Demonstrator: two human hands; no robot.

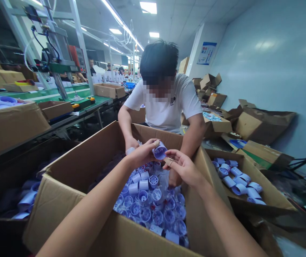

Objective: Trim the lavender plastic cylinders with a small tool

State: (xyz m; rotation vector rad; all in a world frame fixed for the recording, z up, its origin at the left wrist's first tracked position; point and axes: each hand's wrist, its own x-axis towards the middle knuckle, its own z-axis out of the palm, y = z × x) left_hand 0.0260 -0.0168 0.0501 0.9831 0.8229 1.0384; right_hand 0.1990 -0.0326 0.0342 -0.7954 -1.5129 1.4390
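Head view: left hand (142, 154) pinches cap (160, 151), open end facing wearer; right hand (182, 167), fingers loosely curled, just beside it over box (69, 171).

Around you, listed:
- Co-worker in a white T-shirt (166, 107), far side, facing you.
- Open carton of lilac caps (238, 180), right.
- Heap of empty cartons (260, 123), far right, against the wall.
- Green-topped bench (59, 94) with a press machine (53, 53), far left.
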